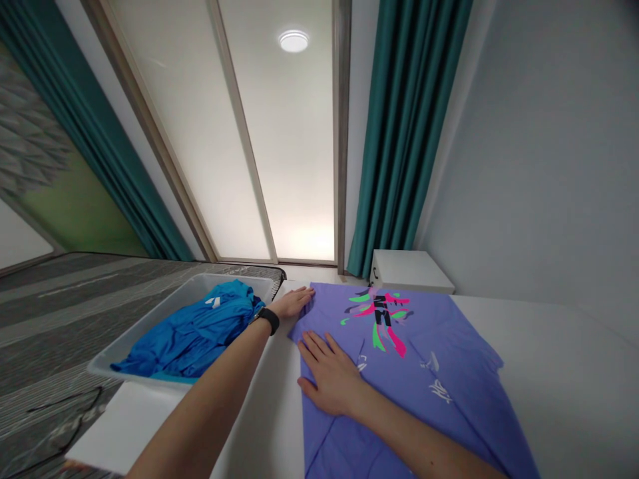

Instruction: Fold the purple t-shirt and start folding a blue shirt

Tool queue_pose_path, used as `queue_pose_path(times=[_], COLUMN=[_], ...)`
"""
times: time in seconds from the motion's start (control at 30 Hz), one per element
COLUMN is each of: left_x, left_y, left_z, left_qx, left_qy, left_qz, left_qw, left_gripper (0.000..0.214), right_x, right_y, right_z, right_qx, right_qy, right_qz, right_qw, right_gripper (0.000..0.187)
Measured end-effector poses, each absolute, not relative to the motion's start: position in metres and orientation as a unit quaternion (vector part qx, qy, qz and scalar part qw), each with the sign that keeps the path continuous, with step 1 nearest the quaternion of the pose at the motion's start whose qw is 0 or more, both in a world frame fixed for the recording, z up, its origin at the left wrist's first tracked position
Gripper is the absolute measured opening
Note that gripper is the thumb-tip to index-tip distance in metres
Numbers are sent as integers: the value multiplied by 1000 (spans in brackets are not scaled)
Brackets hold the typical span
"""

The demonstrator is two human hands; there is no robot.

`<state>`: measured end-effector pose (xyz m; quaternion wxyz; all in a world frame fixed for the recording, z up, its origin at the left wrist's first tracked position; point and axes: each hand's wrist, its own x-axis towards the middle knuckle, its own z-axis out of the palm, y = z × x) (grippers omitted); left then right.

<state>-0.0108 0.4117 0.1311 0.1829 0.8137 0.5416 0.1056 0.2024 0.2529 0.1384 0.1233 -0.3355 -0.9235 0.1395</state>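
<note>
A purple T-shirt (419, 399) lies spread on a white table, with a pink, green and black print (382, 316) near its far edge and white lettering below. My left hand (294, 303), a black watch on its wrist, rests flat at the shirt's far left corner with fingers stretched out. Closer to me, my right hand (329, 372) is pressed flat on the shirt's left part, fingers apart. Some creases run across the cloth around it. The near end of the shirt runs out of view.
Left of the table stands a translucent plastic bin (120, 352) holding blue clothing (200, 332). A white board-like surface (130, 419) sits below it. Beyond the table are a white cabinet (414, 266), a teal curtain (409, 133) and frosted sliding doors (294, 153).
</note>
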Motion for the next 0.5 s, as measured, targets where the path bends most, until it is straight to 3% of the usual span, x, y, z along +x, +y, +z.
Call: queue_pose_path(times=[0.5], left_x=[-1], left_y=[383], left_z=[120], left_qx=[768], left_qy=[610], left_qz=[165], left_qw=[107], left_gripper=[47], right_x=[202], right_y=[254], right_z=[140], right_qx=[-339], right_qy=[-923], right_qz=[136], right_qw=[120], right_gripper=[69])
